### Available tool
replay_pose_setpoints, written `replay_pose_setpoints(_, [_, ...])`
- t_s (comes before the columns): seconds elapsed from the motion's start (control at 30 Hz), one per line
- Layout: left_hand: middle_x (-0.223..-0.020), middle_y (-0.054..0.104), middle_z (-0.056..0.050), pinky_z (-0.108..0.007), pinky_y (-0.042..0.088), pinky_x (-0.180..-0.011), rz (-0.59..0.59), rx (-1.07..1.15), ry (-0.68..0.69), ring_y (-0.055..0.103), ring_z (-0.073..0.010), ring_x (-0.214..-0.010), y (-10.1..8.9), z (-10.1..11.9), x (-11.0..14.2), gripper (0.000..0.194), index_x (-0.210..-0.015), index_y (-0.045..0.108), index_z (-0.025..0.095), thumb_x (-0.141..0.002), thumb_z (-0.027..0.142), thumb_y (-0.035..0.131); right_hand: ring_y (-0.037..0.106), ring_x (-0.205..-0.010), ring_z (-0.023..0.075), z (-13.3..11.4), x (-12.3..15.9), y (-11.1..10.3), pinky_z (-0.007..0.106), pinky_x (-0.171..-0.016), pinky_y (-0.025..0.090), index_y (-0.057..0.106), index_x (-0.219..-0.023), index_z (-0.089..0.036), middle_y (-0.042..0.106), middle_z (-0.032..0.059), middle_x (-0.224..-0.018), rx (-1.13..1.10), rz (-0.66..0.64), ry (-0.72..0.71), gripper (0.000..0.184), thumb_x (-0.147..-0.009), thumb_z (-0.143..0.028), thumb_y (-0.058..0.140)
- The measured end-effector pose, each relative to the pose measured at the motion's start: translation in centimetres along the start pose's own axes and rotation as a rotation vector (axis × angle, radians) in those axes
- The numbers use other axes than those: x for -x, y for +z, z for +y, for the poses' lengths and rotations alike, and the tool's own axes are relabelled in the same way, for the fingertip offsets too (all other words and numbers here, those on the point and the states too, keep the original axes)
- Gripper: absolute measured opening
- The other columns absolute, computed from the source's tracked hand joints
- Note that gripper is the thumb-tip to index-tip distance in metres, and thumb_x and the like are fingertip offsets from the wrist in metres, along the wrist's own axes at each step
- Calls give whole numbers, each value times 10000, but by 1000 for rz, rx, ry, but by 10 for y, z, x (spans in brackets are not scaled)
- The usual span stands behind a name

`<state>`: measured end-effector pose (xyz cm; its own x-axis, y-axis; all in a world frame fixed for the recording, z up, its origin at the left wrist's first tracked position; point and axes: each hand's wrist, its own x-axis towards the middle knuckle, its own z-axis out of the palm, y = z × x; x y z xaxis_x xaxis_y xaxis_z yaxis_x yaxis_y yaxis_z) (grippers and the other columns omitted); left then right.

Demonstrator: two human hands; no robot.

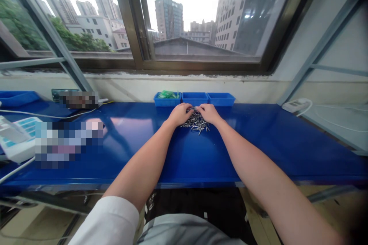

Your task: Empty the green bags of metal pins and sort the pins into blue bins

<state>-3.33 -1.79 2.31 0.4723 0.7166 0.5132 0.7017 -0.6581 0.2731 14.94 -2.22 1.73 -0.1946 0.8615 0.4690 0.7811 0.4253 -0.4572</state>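
Note:
A loose pile of thin, silvery metal pins or rivets lies on the blue tabletop. Bent over the pile's far left side, my left hand has its thumb and fingers drawn together. My right hand curls in from the far right side, fingertips down at the pins and close to the left hand's. Whatever the fingertips hold is too small to make out. Just beyond my hands, three blue bins stand in a row: the left bin holds green plastic pieces, beside a middle bin and a right bin.
To the left are a white device with blue compartments, a blue tray, a white cable and blurred-out areas. A white power strip sits at the right by the metal frame. A window and wall rise behind.

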Motion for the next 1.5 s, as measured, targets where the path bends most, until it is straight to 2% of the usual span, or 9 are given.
replay_pose_setpoints(0.17, [-884, 706, -56, -273, 468, -797, -63, 17, 47, 632, -182, -829, -3, 5, -1, 272, -889, 687, 187, -891, 284, 433, 573, -636, 152, -7, 1, -1, 262, -631, 390, 632, -632, -171, 661, 35, -660, -112, -12, -6, 379, -870, -405, 454])
replay_pose_setpoints(0.37, [-917, 720, -60, -271, 472, -778, -46, -8, -19, 646, -190, -818, -6, 6, 0, 272, -909, 702, 199, -887, 290, 447, 583, -589, 146, -4, 1, 1, 269, -592, 457, 654, -765, -166, 659, 24, -649, -571, 28, 114, 225, -710, -381, 619])
replay_pose_setpoints(0.57, [-942, 707, -64, -281, 480, -774, -13, 2, -49, 640, -197, -846, -2, 3, -1, 300, -1006, 672, 191, -874, 378, 478, 583, -588, 153, -3, -1, -3, 279, -577, 472, 666, -744, -157, 677, 41, -671, -723, 122, 222, 240, -655, -378, 637])
replay_pose_setpoints(0.7, [-981, 688, -76, -297, 479, -826, -1, -54, -145, 627, -210, -905, 0, -4, -1, 314, -1040, 659, 178, -847, 377, 512, 638, -765, 189, 7, -3, -7, 315, -745, 501, 684, -830, -156, 709, 58, -825, -597, 322, 271, 254, -658, -331, 619])
replay_pose_setpoints(0.8, [-997, 670, -76, -311, 472, -857, -16, -102, -196, 612, -220, -940, 0, -8, 0, 283, -996, 674, 191, -838, 357, 509, 632, -883, 208, 19, -3, -11, 347, -851, 479, 676, -985, -153, 702, 78, -992, -426, 382, 317, 347, -679, -297, 594])
replay_pose_setpoints(0.93, [-1011, 643, -105, -368, 469, -872, -41, -159, -248, 590, -267, -982, 0, -9, 0, 276, -961, 696, 190, -809, 343, 524, 508, -1138, 285, 29, -2, -14, 444, -984, 389, 594, -1205, -176, 627, 89, -1203, -158, 341, 384, 532, -687, -296, 600])
replay_pose_setpoints(1.03, [-1019, 631, -129, -413, 465, -865, -58, -188, -292, 578, -304, -1000, 1, -9, 0, 281, -953, 708, 185, -791, 338, 537, 395, -1232, 353, 31, -2, -12, 523, -1012, 330, 501, -1317, -197, 516, 87, -1349, -18, 273, 423, 659, -679, -318, 614])
replay_pose_setpoints(1.33, [-991, 637, -109, -398, 463, -863, -117, -204, -298, 587, -286, -996, 3, -10, 1, 261, -915, 717, 218, -798, 356, 529, 311, -1268, 401, 34, -6, -7, 541, -1006, 322, 287, -1450, -234, 331, 76, -1484, 27, 140, 473, 863, -678, -411, 630])
replay_pose_setpoints(1.5, [-956, 650, -110, -391, 466, -846, -135, -206, -282, 589, -285, -978, 2, -8, 0, 253, -853, 720, 211, -803, 343, 511, 266, -1288, 443, 30, -4, -10, 595, -998, 291, 276, -1451, -271, 154, 51, -1555, 41, 88, 505, 903, -658, -496, 645])
